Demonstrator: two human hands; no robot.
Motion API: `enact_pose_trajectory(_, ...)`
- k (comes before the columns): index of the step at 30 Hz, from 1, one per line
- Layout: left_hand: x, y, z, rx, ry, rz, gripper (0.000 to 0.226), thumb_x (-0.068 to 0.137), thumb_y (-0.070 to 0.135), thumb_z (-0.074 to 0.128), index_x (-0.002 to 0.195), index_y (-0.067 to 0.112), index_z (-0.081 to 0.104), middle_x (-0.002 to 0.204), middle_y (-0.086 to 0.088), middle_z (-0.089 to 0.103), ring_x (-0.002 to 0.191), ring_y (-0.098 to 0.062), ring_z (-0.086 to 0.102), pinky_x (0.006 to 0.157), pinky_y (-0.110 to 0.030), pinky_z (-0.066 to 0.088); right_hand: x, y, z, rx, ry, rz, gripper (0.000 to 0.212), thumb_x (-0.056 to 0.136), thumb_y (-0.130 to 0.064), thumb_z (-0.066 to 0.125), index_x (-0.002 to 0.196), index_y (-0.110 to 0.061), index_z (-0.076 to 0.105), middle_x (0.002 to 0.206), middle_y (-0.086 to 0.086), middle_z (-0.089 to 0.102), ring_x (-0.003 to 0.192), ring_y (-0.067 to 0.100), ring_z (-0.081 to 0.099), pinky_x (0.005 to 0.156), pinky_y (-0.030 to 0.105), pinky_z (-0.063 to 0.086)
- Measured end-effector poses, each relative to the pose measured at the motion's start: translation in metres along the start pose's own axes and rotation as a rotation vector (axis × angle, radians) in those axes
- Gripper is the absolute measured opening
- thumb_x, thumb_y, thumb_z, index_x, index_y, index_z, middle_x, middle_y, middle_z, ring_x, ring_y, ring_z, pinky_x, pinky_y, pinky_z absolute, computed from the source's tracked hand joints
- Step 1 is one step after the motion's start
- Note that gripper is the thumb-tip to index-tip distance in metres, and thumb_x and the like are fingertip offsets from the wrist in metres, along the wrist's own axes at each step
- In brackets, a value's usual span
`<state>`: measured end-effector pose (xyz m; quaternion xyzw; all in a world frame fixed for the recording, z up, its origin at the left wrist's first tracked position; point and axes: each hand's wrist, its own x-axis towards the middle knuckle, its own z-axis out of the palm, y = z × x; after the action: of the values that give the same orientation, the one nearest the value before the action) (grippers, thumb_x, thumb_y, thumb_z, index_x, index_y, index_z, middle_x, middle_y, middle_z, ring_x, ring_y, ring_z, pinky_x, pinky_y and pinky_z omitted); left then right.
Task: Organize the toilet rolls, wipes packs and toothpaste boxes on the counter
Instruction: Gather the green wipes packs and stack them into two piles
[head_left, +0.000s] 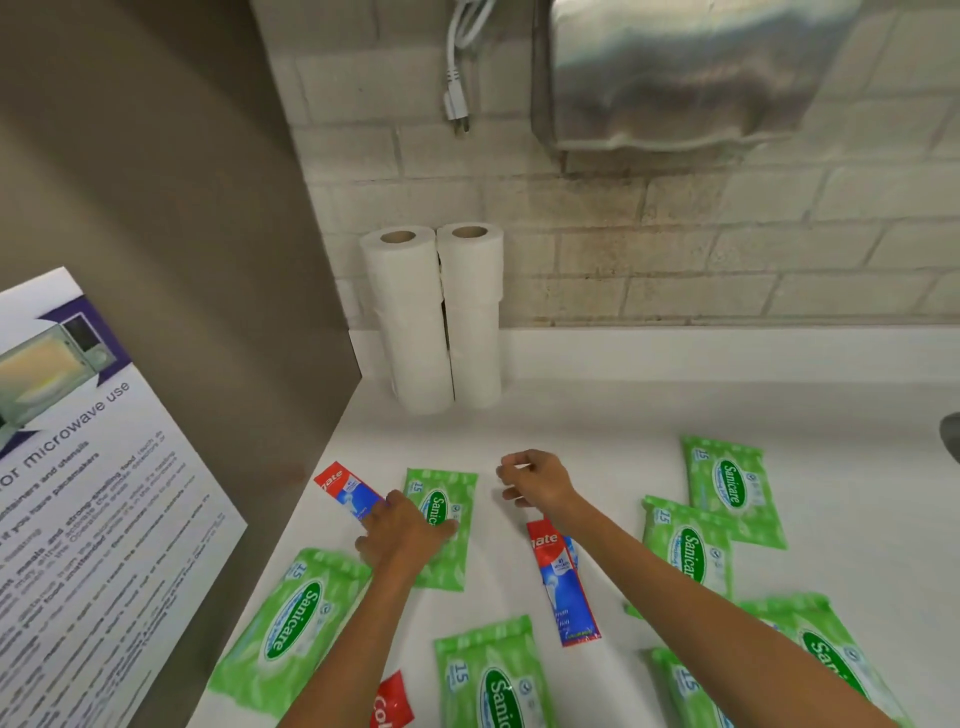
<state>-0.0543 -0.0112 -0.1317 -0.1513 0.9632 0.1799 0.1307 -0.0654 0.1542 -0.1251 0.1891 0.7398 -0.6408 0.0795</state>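
Two stacks of white toilet rolls (436, 317) stand against the brick wall at the back left of the white counter (649, 431). Several green Sanicare wipes packs lie flat across the counter. My left hand (402, 530) rests on one wipes pack (447, 506) and touches a red and blue toothpaste box (345, 491) beside it. My right hand (535, 480) hovers over bare counter with fingers curled and nothing in them. A second toothpaste box (563, 584) lies under my right forearm. A third red box (392, 701) shows at the bottom edge.
A grey panel (171, 260) with a microwave-use notice (88, 493) walls off the left. A steel dispenser (675, 73) and a dangling white plug cord (457, 67) hang on the wall above. More wipes packs (732, 486) crowd the right side.
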Motion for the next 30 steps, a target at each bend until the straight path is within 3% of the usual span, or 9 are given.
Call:
enact_pose_trajectory(7,0.0,0.0,0.004,-0.053,-0.032,-0.06,0.085,0.065,0.047,0.079,0.127,0.003,0.041,0.133,-0.018,0.044,0.124,-0.032,0.045,0.098,-0.041,0.042,-0.004,0.002,-0.015,0.032,-0.008,0.005,0.012,0.084,-0.011,0.063,0.096,-0.01,0.059,0.083,0.006,0.063,0.058,0.012,0.059,0.054,0.018,0.045)
enact_pose_trajectory(11,0.001,0.003,0.0,-0.214,-0.053,-0.051,0.07,0.07,0.029,0.079,0.123,0.0,0.043,0.128,-0.02,0.048,0.115,-0.035,0.052,0.088,-0.038,0.046,-0.007,0.0,-0.026,0.061,-0.018,0.003,0.012,0.085,-0.008,0.062,0.096,-0.008,0.058,0.075,0.002,0.061,0.056,0.013,0.058,0.051,0.018,0.045)
enact_pose_trajectory(15,0.0,0.019,-0.008,-0.32,0.014,0.03,0.037,0.083,0.021,0.064,0.112,0.0,0.053,0.116,-0.018,0.062,0.106,-0.034,0.059,0.082,-0.035,0.048,-0.011,-0.003,-0.044,0.103,-0.023,0.001,0.01,0.087,-0.007,0.059,0.096,-0.006,0.056,0.073,0.003,0.059,0.056,0.013,0.056,0.052,0.019,0.045)
enact_pose_trajectory(21,-0.014,0.07,-0.018,-0.671,0.051,0.196,0.026,0.087,0.015,0.062,0.108,-0.001,0.06,0.109,-0.02,0.066,0.09,-0.029,0.062,0.074,-0.032,0.047,-0.017,-0.005,-0.075,0.15,-0.022,0.045,0.023,0.09,-0.027,0.059,0.101,-0.008,0.053,0.076,0.003,0.056,0.064,0.012,0.054,0.061,0.021,0.047)
enact_pose_trajectory(25,-0.025,0.117,-0.013,-0.858,0.01,0.254,0.023,0.09,0.015,0.059,0.105,-0.001,0.063,0.108,-0.019,0.067,0.09,-0.028,0.063,0.078,-0.035,0.052,-0.02,-0.011,-0.109,0.222,-0.154,0.107,0.032,0.09,-0.039,0.056,0.103,-0.01,0.056,0.082,0.006,0.063,0.069,0.016,0.061,0.068,0.026,0.053)
enact_pose_trajectory(28,-0.028,0.143,-0.003,-0.887,-0.007,0.288,0.015,0.089,0.017,0.06,0.094,0.004,0.064,0.102,-0.018,0.069,0.091,-0.031,0.066,0.083,-0.041,0.055,-0.018,-0.011,-0.128,0.267,-0.173,0.116,0.023,0.09,-0.029,0.058,0.1,-0.008,0.061,0.083,0.005,0.067,0.066,0.013,0.064,0.06,0.021,0.054)
enact_pose_trajectory(30,-0.028,0.16,0.006,-0.875,-0.005,0.303,0.019,0.089,0.023,0.061,0.078,0.008,0.062,0.088,-0.015,0.069,0.081,-0.029,0.065,0.078,-0.04,0.054,-0.014,-0.009,-0.143,0.333,-0.147,0.107,0.01,0.089,-0.017,0.06,0.094,-0.008,0.062,0.081,0.004,0.066,0.06,0.01,0.064,0.054,0.019,0.053)
